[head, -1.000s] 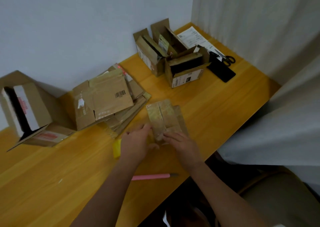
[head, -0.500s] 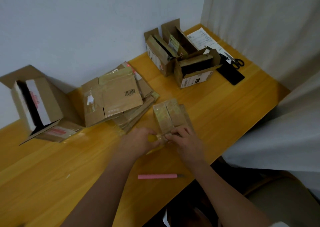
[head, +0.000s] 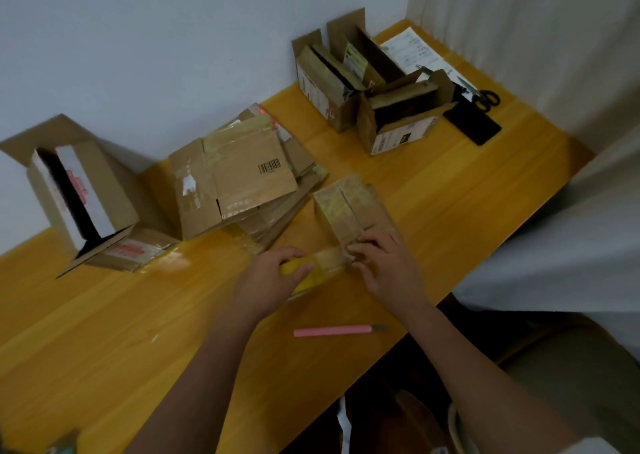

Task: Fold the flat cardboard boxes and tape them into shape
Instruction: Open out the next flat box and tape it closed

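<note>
Nearest the table's front edge (head: 398, 335), a pink utility knife (head: 337, 331) is laid flat, just short of the drop, apart from both hands; it is judged to be parked there for cutting the tape, though a nudge could send it off the table; beyond the knife, a yellow tape roll (head: 301, 275) is gripped by the left hand (head: 266, 280), fingers curled over its top, and a clear strip (head: 329, 257) is seen stretched from the roll towards the small box (head: 353, 211); the right hand (head: 388, 266) is pressed with bent fingertips on the near end of that box, apparently to pin the strip's end at the seam while the roll is drawn away; whether anything is pinched there cannot be told; the box stands just beyond the knife, its top flaps closed along a centre seam, so the taping of this seam is judged to be under way; open tabletop is left to the right of the box as far as the table's right edge, and to the left of the knife, giving room to pull the roll back; farther off, left of the box, a stack of flat cartons (head: 239, 183) is waiting; farthest from the knife, folded boxes (head: 374, 100) are grouped by the wall, with scissors (head: 485, 98) beside them, and another opened box (head: 79, 197) lies at far left.
</note>
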`<state>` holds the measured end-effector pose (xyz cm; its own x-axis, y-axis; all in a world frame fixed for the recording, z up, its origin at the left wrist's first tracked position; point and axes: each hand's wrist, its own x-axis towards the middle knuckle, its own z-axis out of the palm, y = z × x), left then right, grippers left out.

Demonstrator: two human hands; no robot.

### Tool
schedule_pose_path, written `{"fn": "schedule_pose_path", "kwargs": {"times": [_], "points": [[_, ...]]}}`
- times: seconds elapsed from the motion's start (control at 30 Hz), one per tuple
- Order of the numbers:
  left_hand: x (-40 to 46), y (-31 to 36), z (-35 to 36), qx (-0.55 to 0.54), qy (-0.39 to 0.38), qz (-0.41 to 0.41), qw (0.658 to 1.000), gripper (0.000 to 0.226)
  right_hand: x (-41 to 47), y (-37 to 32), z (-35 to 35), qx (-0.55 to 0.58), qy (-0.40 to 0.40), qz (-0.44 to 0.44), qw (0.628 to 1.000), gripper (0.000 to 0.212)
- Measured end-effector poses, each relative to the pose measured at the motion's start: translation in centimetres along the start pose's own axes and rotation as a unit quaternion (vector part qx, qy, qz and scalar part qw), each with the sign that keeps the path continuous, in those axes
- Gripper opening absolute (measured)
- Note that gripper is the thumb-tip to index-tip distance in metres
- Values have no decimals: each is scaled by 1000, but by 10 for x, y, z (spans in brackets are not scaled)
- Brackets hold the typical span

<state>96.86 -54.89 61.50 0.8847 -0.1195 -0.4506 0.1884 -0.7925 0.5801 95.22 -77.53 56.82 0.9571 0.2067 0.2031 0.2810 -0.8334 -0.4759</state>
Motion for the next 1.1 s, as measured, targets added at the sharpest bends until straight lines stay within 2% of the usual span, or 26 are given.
{"fn": "schedule_pose_path", "kwargs": {"times": [0.07, 0.13, 0.17, 0.23, 0.33, 0.5, 0.6, 0.63, 0.7, 0.77, 0.87, 0.97, 1.1], "points": [[0, 1, 2, 3, 3, 9, 1000, 33, -13, -7, -2, -30, 28, -16, 999, 31], [0, 1, 2, -4, -2, 14, 1000, 33, -34, -17, -3, -42, 48, -39, 997, 21], [0, 1, 1, -8, -6, 14, 1000, 34, -47, -21, -1, -38, 26, -49, 998, 18], [-1, 2, 1, -5, -12, 17, 1000, 37, -74, -26, 8, -46, -68, -65, 995, 18], [-2, 6, -2, -8, -22, 22, 999, 37, -102, -29, 30, -105, -172, -51, 978, 33], [-6, 6, -8, -43, -28, 15, 999, 32, -103, -30, 43, -150, -191, 36, 969, 33], [-9, 5, -11, -70, -33, 3, 997, 33, -100, -29, 34, -176, -209, 70, 959, 12], [-10, 5, -12, -82, -35, 3, 996, 31, -100, -31, 28, -172, -211, 79, 959, 13], [-7, 4, -13, -100, -44, 6, 994, 28, -101, -32, 16, -131, -152, 114, 973, 12], [-5, 1, -13, -110, -52, 2, 993, 27, -103, -34, 7, -59, -18, 119, 991, 24], [-4, -2, -12, -129, -43, -1, 991, 23, -91, -55, -2, 78, 101, 81, 989, 11], [-2, -3, -11, -128, -24, 7, 991, 19, -59, -74, -4, 160, 112, 102, 975, 22], [7, -8, -9, -106, -18, 21, 994, 15, -31, -78, 14, 214, 87, 105, 967, 23]]}}
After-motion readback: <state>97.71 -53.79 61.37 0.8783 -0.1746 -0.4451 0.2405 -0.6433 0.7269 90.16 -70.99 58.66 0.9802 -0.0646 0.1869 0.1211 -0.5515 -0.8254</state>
